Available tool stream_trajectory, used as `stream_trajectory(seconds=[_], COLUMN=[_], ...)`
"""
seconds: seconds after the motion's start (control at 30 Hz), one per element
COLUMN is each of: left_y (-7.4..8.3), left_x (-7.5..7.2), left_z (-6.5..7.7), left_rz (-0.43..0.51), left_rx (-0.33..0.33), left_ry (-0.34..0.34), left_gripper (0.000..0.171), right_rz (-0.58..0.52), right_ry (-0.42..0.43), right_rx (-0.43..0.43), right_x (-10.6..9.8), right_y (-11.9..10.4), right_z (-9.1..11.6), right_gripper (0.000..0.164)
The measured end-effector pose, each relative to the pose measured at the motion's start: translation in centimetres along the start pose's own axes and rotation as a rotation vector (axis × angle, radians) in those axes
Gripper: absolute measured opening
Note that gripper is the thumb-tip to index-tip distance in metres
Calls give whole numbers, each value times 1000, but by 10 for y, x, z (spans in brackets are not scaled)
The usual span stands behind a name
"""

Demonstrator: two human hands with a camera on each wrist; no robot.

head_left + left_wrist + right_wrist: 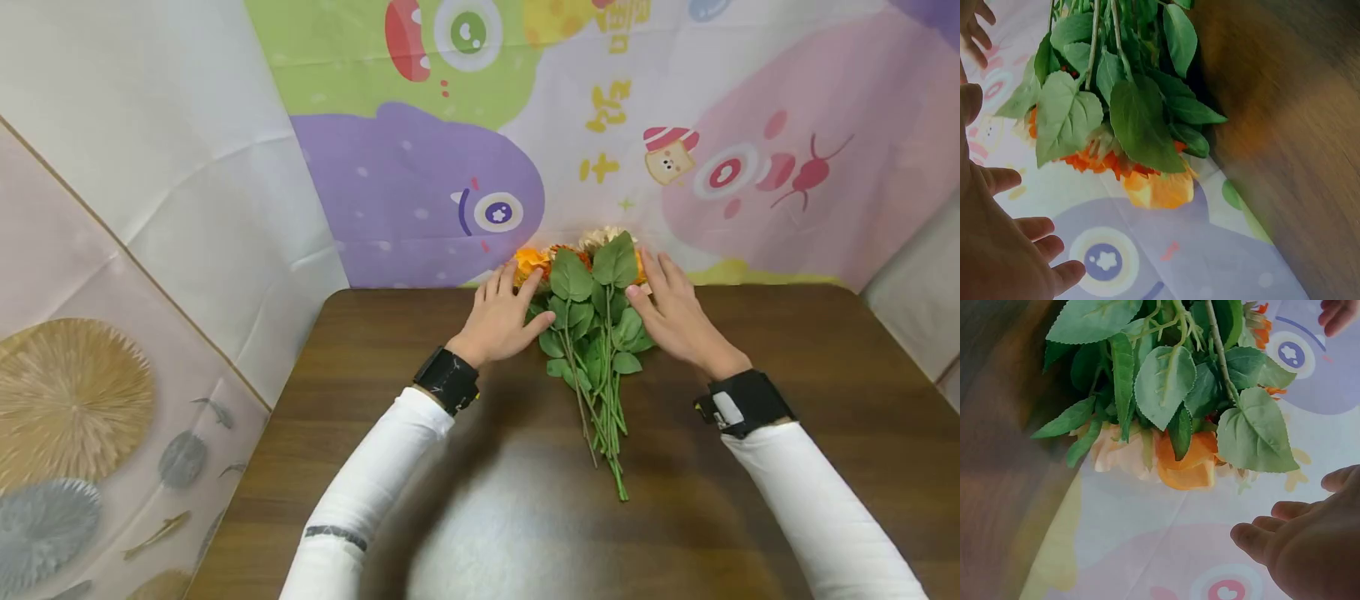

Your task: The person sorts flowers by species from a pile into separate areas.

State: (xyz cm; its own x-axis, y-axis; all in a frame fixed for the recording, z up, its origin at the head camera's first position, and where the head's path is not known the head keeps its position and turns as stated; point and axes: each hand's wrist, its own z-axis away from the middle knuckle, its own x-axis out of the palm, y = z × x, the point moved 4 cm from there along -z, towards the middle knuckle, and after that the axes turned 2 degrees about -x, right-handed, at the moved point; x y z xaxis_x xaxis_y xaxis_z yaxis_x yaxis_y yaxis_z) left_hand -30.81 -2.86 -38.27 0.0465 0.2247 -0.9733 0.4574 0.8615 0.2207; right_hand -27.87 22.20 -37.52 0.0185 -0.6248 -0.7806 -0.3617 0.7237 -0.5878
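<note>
A bunch of artificial-looking flowers [600, 333] lies on the brown table, blooms toward the back and green stems [611, 425] toward the front. Orange [1160, 187], pale peach [1122, 450] and cream blooms show beyond broad green leaves [1166, 384]. To the left of the bunch is my left hand [498, 321], its fingers spread and holding nothing. My right hand [675, 312] is on the other side, fingers extended, also holding nothing. Both wrist views show a gap between the nearer hand and the flowers. Leaves hide parts of the blooms.
The wooden table [360, 417] has rounded back corners. Right behind its back edge hangs a cartoon-print cloth [420, 192]. A pale curtain with gold and grey round motifs [75, 400] hangs at the left. Each wrist wears a black strap.
</note>
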Motion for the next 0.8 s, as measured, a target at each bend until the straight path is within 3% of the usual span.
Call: stream_trajectory(seconds=[0.53,0.8], left_y=[47,71], left_x=[28,45], left_z=[-18,-26], left_rz=[-99,-171], left_rx=[96,110], left_ry=[-85,-90], left_gripper=[71,72], right_rz=[-105,-122], right_ry=[5,-17], right_rx=[73,111], right_x=[13,17], right_y=[20,22], right_z=[34,44], right_gripper=[67,69])
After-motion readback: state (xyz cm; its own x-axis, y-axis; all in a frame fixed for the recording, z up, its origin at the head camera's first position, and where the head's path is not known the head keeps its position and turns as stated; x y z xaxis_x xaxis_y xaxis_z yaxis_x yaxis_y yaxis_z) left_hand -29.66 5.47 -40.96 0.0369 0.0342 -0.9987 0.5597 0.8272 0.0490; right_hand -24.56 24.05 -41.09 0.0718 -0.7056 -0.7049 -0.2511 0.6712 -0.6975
